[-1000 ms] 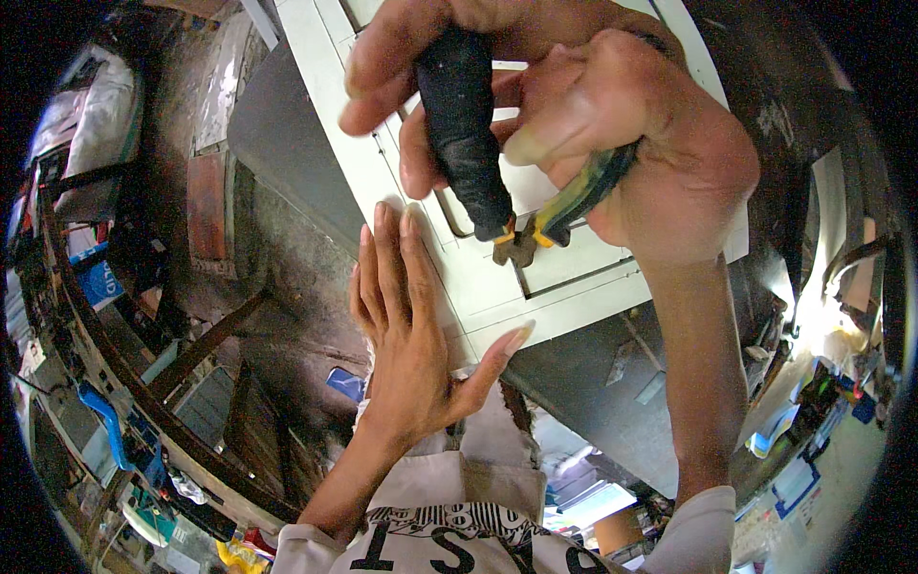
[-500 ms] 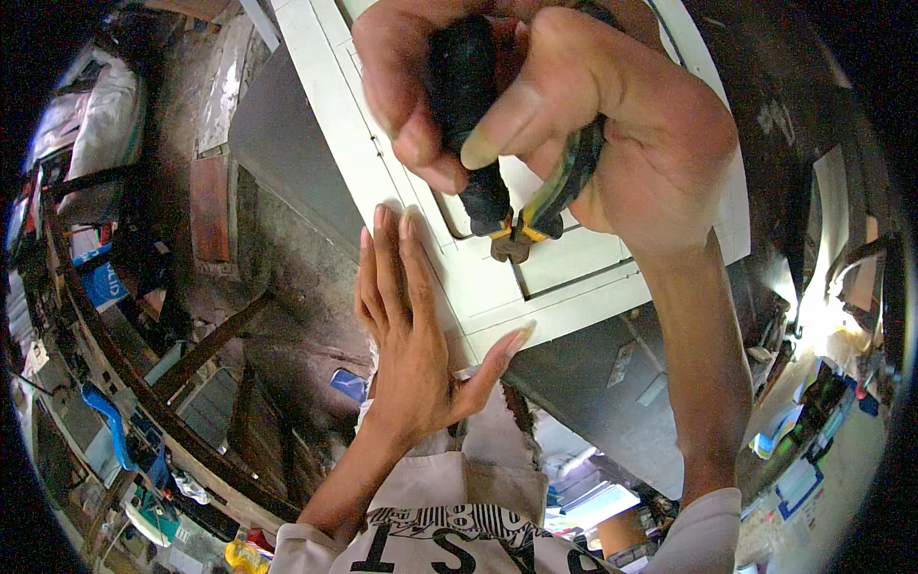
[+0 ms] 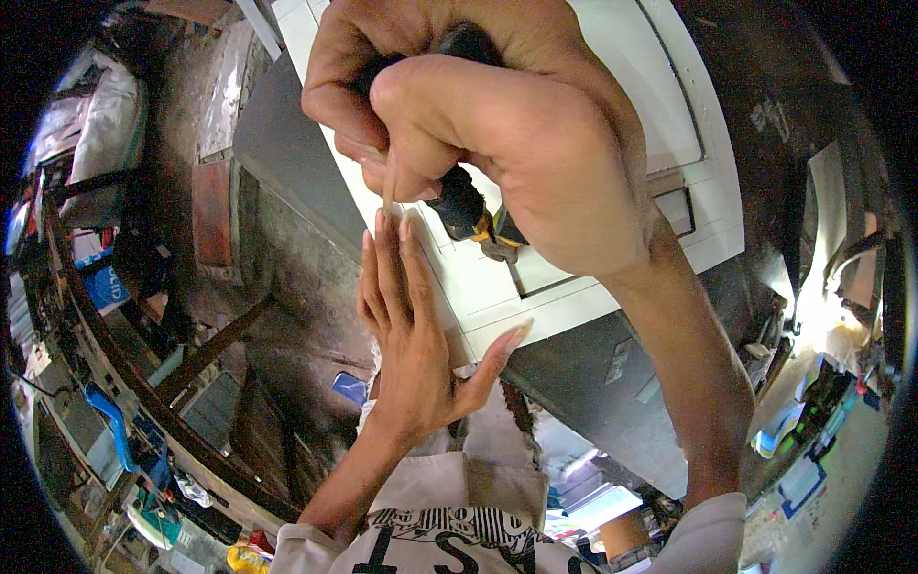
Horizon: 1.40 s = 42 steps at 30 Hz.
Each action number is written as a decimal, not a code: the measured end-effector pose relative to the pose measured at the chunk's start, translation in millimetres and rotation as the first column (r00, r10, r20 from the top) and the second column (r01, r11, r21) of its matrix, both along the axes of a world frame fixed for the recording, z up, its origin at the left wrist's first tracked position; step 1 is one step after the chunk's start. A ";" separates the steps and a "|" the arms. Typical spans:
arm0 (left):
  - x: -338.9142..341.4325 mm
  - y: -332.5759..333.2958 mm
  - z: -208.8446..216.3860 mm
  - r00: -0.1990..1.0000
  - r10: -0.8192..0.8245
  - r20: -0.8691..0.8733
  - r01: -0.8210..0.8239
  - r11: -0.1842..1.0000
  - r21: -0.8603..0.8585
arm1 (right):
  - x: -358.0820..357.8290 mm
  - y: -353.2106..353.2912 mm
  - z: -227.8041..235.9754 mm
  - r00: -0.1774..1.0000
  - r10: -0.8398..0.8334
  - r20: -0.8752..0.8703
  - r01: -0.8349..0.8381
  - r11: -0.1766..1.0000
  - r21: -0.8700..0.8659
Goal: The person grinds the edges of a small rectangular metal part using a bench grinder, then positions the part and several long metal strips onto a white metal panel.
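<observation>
A pair of pliers with thick black grips, yellow trim and a dull brown head is in my right hand, whose fingers are wrapped round the handles and hide much of them. The head points down at a white board near the end of a narrow dark slot; whether it grips anything there is too small to tell. My left hand lies along the board's near left edge, fingers stretched out and thumb spread over the near corner. Thin lines and narrow cut slots show on the board.
Under the board is a dark grey tabletop. A blue flat item lies beyond my left forearm. Cluttered shelving with a blue curved object curves along the left, and a bright light glares at the right.
My right hand has moved left and tilted over, carrying the pliers, and now covers more of their handles. The pliers' head shifted slightly left. My left hand has stayed in place.
</observation>
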<state>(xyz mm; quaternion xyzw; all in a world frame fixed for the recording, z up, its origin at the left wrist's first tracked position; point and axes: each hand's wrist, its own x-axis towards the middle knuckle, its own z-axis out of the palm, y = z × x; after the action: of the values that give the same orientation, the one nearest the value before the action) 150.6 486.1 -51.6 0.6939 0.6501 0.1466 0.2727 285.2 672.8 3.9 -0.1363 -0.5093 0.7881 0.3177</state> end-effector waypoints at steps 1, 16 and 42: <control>-0.4 1.4 -0.3 1.000 -0.013 0.005 0.013 1.000 -0.002 | 0.9 0.9 1.4 1.000 -0.001 0.005 0.001 1.000 0.003; -2.4 4.9 -3.3 0.996 0.005 0.091 -0.018 0.991 0.134 | 95.1 -61.0 36.8 0.763 -0.548 0.343 0.487 0.836 0.252; -85.2 22.7 79.9 0.288 -0.139 0.947 0.717 0.687 -0.117 | -49.5 -138.8 125.5 -0.110 -0.954 0.279 0.162 0.260 0.952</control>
<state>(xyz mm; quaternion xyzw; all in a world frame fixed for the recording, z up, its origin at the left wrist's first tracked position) 65.4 508.7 28.2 0.5557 0.1901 0.2180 0.7794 235.7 533.9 129.3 -0.6554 -0.6772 0.0312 0.3329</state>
